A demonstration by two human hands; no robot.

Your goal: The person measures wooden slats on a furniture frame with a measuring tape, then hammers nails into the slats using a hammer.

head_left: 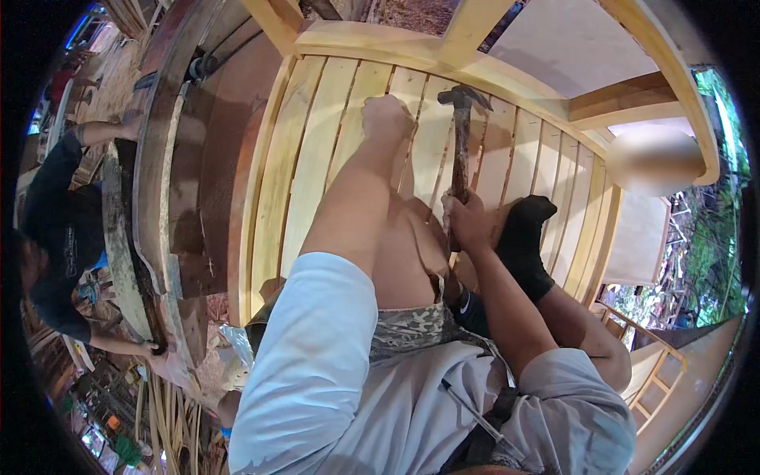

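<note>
My right hand (467, 218) is wrapped round the wooden handle of a claw hammer (461, 142). The hammer's dark metal head points away from me, over the pale wooden slats (336, 127). To the left of the head, my left hand (388, 119) is closed and rests low over the slats. Its fingertips are hidden, so I cannot make out what they hold, if anything. Several small nails (541, 150) seem to stick up from the slats on the right.
A yellowish wooden frame (372, 39) borders the slats, with posts and rails at the far side. My foot in a black sock (522, 233) rests on the slats at right. Leftward, another person in a dark shirt (67, 237) bends beside a rough plank (123, 229). Long wood strips (170, 419) lie lower left.
</note>
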